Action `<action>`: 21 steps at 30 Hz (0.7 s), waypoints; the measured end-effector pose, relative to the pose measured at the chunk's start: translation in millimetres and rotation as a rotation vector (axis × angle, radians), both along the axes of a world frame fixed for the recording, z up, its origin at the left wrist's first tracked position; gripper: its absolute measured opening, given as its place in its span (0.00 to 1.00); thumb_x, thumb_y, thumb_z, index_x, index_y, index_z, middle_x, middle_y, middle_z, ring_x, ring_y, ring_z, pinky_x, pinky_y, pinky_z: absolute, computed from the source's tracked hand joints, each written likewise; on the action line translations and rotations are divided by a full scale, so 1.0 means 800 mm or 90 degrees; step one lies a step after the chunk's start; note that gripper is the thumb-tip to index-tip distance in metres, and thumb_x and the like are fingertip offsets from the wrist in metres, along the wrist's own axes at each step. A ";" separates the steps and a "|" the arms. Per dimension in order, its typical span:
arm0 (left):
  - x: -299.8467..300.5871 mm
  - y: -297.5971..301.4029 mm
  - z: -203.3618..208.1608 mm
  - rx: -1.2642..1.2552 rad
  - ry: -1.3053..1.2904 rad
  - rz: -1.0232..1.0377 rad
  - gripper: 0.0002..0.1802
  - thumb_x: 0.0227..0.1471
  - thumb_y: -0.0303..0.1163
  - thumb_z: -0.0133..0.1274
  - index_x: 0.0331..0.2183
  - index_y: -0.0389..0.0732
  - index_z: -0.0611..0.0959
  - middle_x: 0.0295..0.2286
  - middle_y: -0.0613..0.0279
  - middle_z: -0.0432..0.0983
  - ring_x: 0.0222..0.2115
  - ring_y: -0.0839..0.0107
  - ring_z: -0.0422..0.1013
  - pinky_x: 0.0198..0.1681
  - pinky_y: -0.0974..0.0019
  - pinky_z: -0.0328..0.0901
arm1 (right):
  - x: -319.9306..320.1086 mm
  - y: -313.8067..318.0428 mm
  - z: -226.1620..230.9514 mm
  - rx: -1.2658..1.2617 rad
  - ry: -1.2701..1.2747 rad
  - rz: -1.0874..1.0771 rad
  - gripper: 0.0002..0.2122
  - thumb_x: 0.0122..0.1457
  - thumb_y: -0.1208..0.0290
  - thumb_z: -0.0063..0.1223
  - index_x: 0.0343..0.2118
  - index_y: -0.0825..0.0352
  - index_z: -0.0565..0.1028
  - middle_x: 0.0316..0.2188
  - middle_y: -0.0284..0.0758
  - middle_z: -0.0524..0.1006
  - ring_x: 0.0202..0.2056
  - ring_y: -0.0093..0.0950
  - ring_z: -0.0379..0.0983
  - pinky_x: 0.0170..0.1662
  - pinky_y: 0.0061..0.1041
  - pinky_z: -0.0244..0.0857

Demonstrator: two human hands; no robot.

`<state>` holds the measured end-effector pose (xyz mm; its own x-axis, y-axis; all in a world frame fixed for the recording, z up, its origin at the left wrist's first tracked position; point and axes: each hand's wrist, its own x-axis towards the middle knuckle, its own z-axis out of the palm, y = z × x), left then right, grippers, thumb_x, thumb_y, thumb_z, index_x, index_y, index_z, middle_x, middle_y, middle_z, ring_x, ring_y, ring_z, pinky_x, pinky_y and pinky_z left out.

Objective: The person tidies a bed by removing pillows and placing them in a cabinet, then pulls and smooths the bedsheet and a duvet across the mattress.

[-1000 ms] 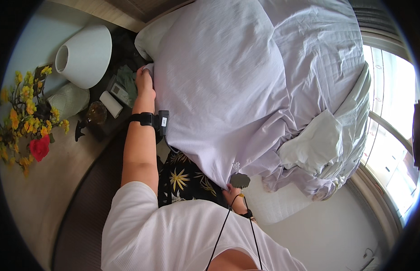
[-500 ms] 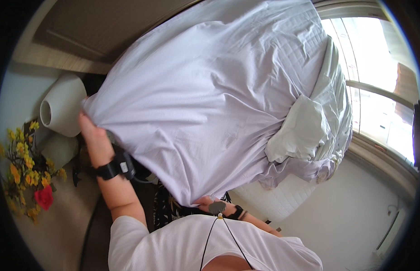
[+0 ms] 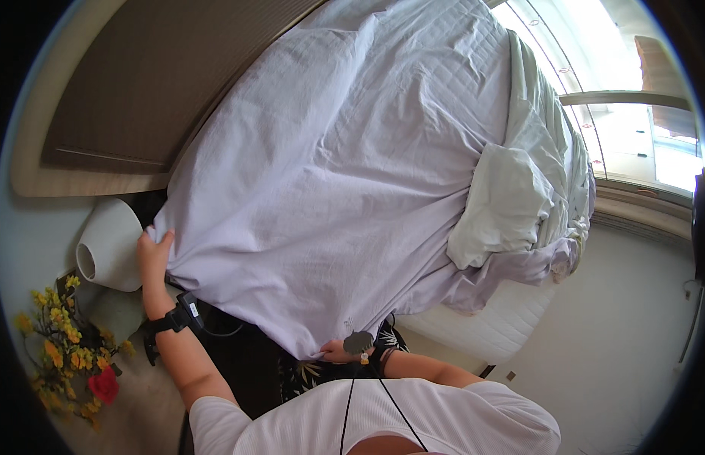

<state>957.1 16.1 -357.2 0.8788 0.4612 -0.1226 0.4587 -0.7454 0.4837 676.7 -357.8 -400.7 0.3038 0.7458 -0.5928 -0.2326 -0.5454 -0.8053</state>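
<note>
A pale lavender bed sheet [image 3: 322, 174] lies wrinkled over a bed, drawn toward me at two places. At the sheet's left corner, beside the headboard, my left hand [image 3: 154, 246] grips the fabric between thumb and fingers. Close to my body, my right hand [image 3: 337, 351] pinches the near edge; a dark pendant [image 3: 358, 343] partly covers it. Creases run across the cloth from the grips toward the right. Bunched on the right side of the bed is a pale grey-green cover [image 3: 504, 205]. Below it the white quilted mattress [image 3: 481, 326] shows bare at its side.
A padded brown headboard [image 3: 155, 83] with a wooden frame borders the bed on the left. Beside my left arm are a white lampshade [image 3: 114, 246] and yellow artificial flowers [image 3: 64, 334] with a red rose [image 3: 104, 385]. A bright window [image 3: 618, 114] is at upper right.
My left hand has come down and nearer with the sheet's corner. The sheet has sunk from a raised, taut sweep to lie flatter over the bed. My right hand keeps its hold.
</note>
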 end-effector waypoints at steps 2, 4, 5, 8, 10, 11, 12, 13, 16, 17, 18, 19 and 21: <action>0.006 -0.013 0.015 0.145 0.287 -0.071 0.21 0.40 0.38 0.50 0.35 0.33 0.71 0.32 0.45 0.69 0.35 0.52 0.66 0.38 0.60 0.60 | 0.008 -0.007 0.017 -0.004 0.049 -0.035 0.12 0.47 0.69 0.41 0.34 0.69 0.70 0.22 0.40 0.73 0.25 0.31 0.69 0.30 0.27 0.61; 0.007 -0.023 0.005 0.245 0.102 -0.092 0.12 0.43 0.35 0.44 0.30 0.36 0.71 0.28 0.48 0.71 0.31 0.49 0.66 0.32 0.54 0.61 | -0.029 -0.016 -0.015 0.067 0.081 -0.139 0.11 0.47 0.70 0.42 0.33 0.69 0.70 0.21 0.40 0.73 0.24 0.31 0.69 0.30 0.27 0.61; 0.012 -0.037 0.009 0.276 0.106 -0.060 0.11 0.44 0.36 0.43 0.29 0.38 0.70 0.28 0.49 0.71 0.31 0.49 0.66 0.31 0.53 0.61 | -0.032 -0.017 -0.019 0.067 0.085 -0.154 0.12 0.47 0.69 0.43 0.34 0.69 0.70 0.22 0.41 0.72 0.25 0.32 0.69 0.30 0.27 0.62; 0.030 -0.061 0.023 0.360 0.138 -0.001 0.10 0.46 0.39 0.40 0.30 0.44 0.68 0.28 0.53 0.71 0.29 0.50 0.67 0.28 0.51 0.61 | -0.029 -0.013 -0.022 0.051 -0.014 -0.112 0.14 0.47 0.66 0.45 0.37 0.68 0.68 0.25 0.41 0.72 0.26 0.33 0.69 0.31 0.27 0.62; 0.028 -0.066 0.025 0.394 0.157 -0.009 0.10 0.46 0.39 0.40 0.30 0.44 0.69 0.28 0.54 0.71 0.30 0.51 0.67 0.28 0.51 0.61 | -0.021 -0.026 -0.003 0.056 0.043 -0.185 0.14 0.48 0.66 0.45 0.36 0.68 0.69 0.25 0.41 0.73 0.27 0.32 0.69 0.31 0.27 0.62; 0.028 -0.065 0.023 0.385 0.155 0.002 0.11 0.45 0.39 0.41 0.30 0.44 0.70 0.28 0.54 0.71 0.31 0.51 0.67 0.28 0.51 0.61 | -0.023 -0.033 -0.009 -0.026 0.104 -0.265 0.12 0.47 0.67 0.46 0.33 0.69 0.69 0.25 0.41 0.72 0.26 0.34 0.67 0.31 0.28 0.61; 0.027 -0.066 0.020 0.376 0.153 0.014 0.11 0.45 0.39 0.41 0.31 0.44 0.70 0.29 0.54 0.71 0.31 0.51 0.67 0.29 0.52 0.61 | -0.026 -0.040 -0.018 -0.109 0.167 -0.343 0.10 0.46 0.68 0.46 0.30 0.70 0.69 0.24 0.42 0.71 0.26 0.37 0.66 0.31 0.29 0.60; 0.031 -0.079 0.025 0.334 0.195 0.057 0.12 0.44 0.39 0.41 0.30 0.43 0.71 0.30 0.53 0.71 0.32 0.51 0.66 0.31 0.52 0.62 | -0.029 -0.058 -0.033 -0.176 0.066 -0.464 0.11 0.47 0.69 0.46 0.30 0.71 0.69 0.25 0.44 0.71 0.26 0.38 0.67 0.32 0.30 0.60; 0.025 -0.051 0.010 0.341 0.171 0.057 0.12 0.43 0.39 0.41 0.30 0.42 0.72 0.31 0.53 0.71 0.33 0.50 0.66 0.32 0.53 0.62 | -0.028 -0.151 -0.088 -0.352 -0.096 -0.855 0.15 0.48 0.67 0.45 0.33 0.74 0.68 0.29 0.50 0.70 0.33 0.42 0.67 0.37 0.34 0.60; 0.033 -0.071 0.001 0.331 0.167 0.048 0.12 0.42 0.37 0.41 0.30 0.42 0.73 0.31 0.54 0.71 0.33 0.51 0.66 0.32 0.53 0.62 | -0.044 -0.189 -0.123 -0.483 -0.134 -0.872 0.17 0.48 0.65 0.45 0.35 0.75 0.66 0.32 0.51 0.69 0.37 0.43 0.64 0.40 0.35 0.57; 0.037 -0.084 -0.010 0.327 0.169 0.032 0.12 0.42 0.37 0.41 0.30 0.42 0.73 0.31 0.54 0.71 0.33 0.51 0.66 0.32 0.53 0.62 | -0.065 -0.214 -0.141 -0.618 -0.162 -0.882 0.20 0.47 0.63 0.46 0.38 0.76 0.65 0.36 0.52 0.67 0.40 0.44 0.62 0.44 0.36 0.55; 0.030 -0.071 -0.015 0.332 0.149 0.053 0.13 0.41 0.37 0.42 0.30 0.41 0.73 0.30 0.53 0.71 0.33 0.51 0.66 0.33 0.54 0.62 | -0.054 -0.219 -0.137 -0.673 -0.120 -0.943 0.23 0.46 0.60 0.47 0.39 0.76 0.64 0.38 0.52 0.66 0.43 0.44 0.60 0.46 0.36 0.52; 0.028 -0.034 -0.035 0.284 0.116 0.080 0.14 0.39 0.32 0.43 0.32 0.37 0.73 0.30 0.51 0.71 0.33 0.54 0.67 0.35 0.57 0.62 | -0.028 -0.224 -0.124 -0.729 -0.065 -0.998 0.26 0.45 0.58 0.48 0.41 0.76 0.62 0.41 0.52 0.64 0.45 0.44 0.57 0.48 0.36 0.50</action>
